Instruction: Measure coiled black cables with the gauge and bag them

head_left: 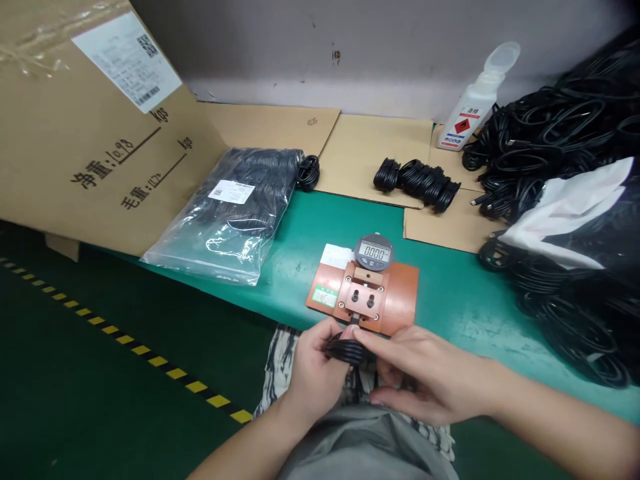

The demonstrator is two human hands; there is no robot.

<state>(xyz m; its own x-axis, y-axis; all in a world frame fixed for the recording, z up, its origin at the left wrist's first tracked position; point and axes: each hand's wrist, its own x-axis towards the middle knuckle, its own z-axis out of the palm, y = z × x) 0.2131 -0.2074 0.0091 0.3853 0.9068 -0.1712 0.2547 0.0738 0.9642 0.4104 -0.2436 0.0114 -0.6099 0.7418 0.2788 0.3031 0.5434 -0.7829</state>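
Observation:
A coiled black cable (pixel 347 349) is gripped by my left hand (pixel 317 367), its fingers wrapped round the coil. The cable's end points up at the near edge of an orange gauge fixture (pixel 400 293); whether it sits inside cannot be told. A round digital gauge (pixel 374 252) on the fixture reads 0.000. My right hand (pixel 425 373) has its index finger stretched to the cable end, while its thumb is apart from the fingers below.
A large cardboard box (pixel 100 147) stands at the left beside a clear bag of coils (pixel 240 213). Bundled coils (pixel 417 181) lie on cardboard sheets. A white bottle (pixel 467 110) and a big cable pile (pixel 560 133) are at the right, with a white cloth (pixel 570 207).

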